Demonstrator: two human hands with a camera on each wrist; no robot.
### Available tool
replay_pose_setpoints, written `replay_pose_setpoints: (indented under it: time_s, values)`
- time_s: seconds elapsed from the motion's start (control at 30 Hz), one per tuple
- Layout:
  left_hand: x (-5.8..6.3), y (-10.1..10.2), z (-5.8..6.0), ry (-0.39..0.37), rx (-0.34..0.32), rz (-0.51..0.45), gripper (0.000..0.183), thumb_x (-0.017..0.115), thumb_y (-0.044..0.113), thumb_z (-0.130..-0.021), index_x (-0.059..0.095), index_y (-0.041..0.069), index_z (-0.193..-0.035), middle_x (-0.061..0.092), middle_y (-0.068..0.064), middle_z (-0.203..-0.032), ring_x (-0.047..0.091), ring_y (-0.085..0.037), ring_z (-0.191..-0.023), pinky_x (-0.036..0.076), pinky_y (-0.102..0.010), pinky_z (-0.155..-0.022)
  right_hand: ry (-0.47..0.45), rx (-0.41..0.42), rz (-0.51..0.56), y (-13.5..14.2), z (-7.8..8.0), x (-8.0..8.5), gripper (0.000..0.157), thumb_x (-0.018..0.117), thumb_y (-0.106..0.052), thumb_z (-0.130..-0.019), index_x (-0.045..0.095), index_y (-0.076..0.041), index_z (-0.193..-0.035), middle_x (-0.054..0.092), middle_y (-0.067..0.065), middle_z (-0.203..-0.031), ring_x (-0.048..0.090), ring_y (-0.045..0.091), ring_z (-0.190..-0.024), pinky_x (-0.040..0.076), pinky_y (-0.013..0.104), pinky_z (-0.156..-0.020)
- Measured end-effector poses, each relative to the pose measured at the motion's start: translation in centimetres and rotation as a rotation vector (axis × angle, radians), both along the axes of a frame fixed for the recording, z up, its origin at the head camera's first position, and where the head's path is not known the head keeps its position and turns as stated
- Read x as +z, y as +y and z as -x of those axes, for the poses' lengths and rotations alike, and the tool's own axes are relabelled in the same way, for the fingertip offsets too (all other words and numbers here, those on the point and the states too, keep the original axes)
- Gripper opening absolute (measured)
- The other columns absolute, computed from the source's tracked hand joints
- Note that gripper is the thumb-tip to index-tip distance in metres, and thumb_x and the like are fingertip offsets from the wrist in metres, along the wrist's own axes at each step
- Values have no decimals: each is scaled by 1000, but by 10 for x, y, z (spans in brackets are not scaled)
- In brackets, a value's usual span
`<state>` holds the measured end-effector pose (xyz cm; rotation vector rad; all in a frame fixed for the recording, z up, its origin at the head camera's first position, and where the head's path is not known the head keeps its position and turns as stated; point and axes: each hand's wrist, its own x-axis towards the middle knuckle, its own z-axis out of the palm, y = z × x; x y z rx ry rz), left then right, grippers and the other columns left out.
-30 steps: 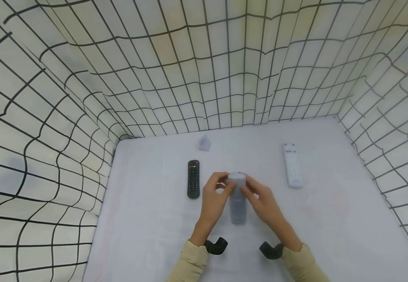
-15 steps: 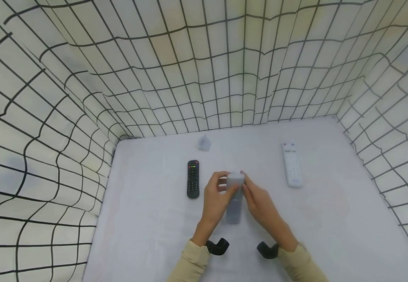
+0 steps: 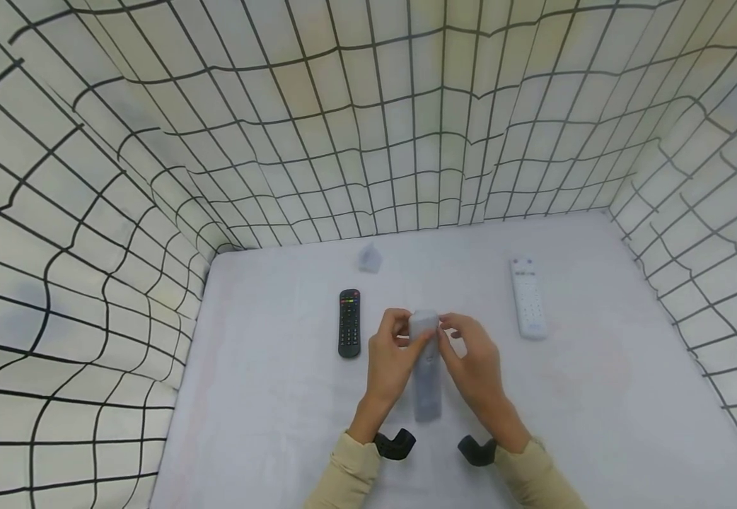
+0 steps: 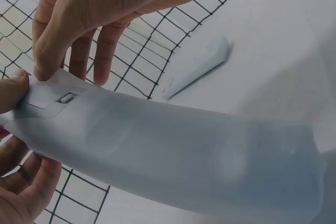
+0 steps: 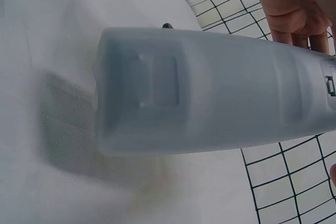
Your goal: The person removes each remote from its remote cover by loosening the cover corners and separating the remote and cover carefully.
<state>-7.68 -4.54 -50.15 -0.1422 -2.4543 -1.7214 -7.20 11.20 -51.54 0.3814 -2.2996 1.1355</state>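
Note:
Between both hands is a pale grey remote control [image 3: 427, 392], its back turned up toward me and its lower end pointing at me. The left hand [image 3: 386, 364] grips its far end, thumb across the back and fingers along the left side. At the right edge of that end, the right hand [image 3: 479, 364] pinches with thumb and fingertips. In the left wrist view, a latch slot shows on the remote's back [image 4: 199, 150], and a thin pale flap [image 4: 71, 78] stands by the right thumb. The right wrist view shows the broad lower end [image 5: 226, 93] above the white cloth.
A black remote [image 3: 349, 323] lies left of the hands, and a white remote [image 3: 528, 298] lies to the right. A small pale crumpled piece [image 3: 370, 259] sits near the back edge of the white-covered table [image 3: 267, 396]. Grid-patterned curtains [image 3: 394, 141] surround the table.
The right hand moved left against the remote, then its fingers spread into a wider arch. The remote shifted slightly left, and its lower end now reaches nearer to me. The left hand keeps its grip.

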Motion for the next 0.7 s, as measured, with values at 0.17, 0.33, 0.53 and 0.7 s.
replay_pose_setpoints:
  time_s: [0.17,0.33,0.53,0.7]
  values:
    - [4,0,1,-43,-33,-2,37,76,35,-96,56,16,-122,79,-4,-117,75,-15,-93,61,-27,-77,53,-56,-18,-1,2,-2,20,74,-4,-92,71,0,-112,75,12,-102,70,24,-93,60,41,-77]
    - [7,0,1,-47,-65,-5,36,75,34,-98,56,15,-121,80,-7,-114,76,-17,-86,61,-27,-74,51,-82,-11,-2,3,-2,17,73,-5,-93,71,-1,-109,75,12,-98,69,23,-88,60,41,-75]
    - [7,-4,1,-77,-84,-3,35,75,32,-97,56,16,-121,80,-7,-113,76,-16,-82,61,-27,-74,26,-85,-10,-3,3,-2,11,73,-5,-94,69,-2,-104,74,11,-94,69,21,-84,59,36,-72]
    - [8,-7,0,-108,-100,-25,35,76,33,-97,56,17,-120,80,-7,-108,73,-11,-78,59,-26,-73,40,-103,6,-3,6,-3,11,73,-2,-92,67,-1,-101,70,10,-86,66,19,-77,54,28,-65]
